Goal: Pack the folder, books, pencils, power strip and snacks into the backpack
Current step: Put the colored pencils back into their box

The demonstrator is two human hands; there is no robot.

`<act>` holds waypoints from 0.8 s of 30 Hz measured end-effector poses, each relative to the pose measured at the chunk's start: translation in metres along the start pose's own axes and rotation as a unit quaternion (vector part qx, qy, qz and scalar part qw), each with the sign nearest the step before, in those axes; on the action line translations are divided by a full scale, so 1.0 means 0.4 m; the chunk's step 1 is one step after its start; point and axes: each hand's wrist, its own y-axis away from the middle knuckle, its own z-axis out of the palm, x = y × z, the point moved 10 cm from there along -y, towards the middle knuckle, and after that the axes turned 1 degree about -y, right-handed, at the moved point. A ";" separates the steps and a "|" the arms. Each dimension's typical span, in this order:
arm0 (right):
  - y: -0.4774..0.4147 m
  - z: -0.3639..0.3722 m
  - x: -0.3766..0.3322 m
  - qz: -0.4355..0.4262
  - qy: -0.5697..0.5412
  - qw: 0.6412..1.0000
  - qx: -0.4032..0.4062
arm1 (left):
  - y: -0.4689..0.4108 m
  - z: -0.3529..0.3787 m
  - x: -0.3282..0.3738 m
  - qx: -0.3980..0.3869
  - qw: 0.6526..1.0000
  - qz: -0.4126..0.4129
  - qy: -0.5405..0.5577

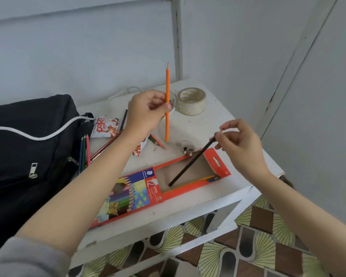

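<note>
My left hand pinches an orange pencil and holds it upright above the white table. My right hand pinches the top end of a black pencil, whose lower tip rests inside the open red pencil box. Two pencils lie along the box's near inside edge. Several loose coloured pencils lie between the snacks and the black backpack at the left. Two snack packets lie by my left wrist. A white plug and its cord lie behind the box.
A roll of clear tape stands at the table's far side. Grey walls close in behind and to the right. Patterned floor tiles show below the table's front edge.
</note>
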 end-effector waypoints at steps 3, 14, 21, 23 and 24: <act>0.015 0.000 0.032 0.002 0.046 0.999 0.019 | 0.082 0.046 0.016 -0.088 0.996 -0.017 0.028; 0.091 0.055 0.039 -0.174 0.324 0.928 -0.064 | 0.230 0.117 -0.060 -0.186 0.975 -0.021 -0.117; 0.097 0.059 0.050 -0.158 0.391 0.905 -0.051 | 0.282 0.143 -0.084 -0.224 0.955 0.002 -0.194; 0.093 0.069 0.055 -0.147 0.426 0.891 -0.048 | 0.294 0.139 -0.081 -0.222 0.954 0.024 -0.201; 0.090 0.072 0.054 -0.145 0.434 0.888 -0.044 | 0.300 0.135 -0.079 -0.221 0.954 0.030 -0.202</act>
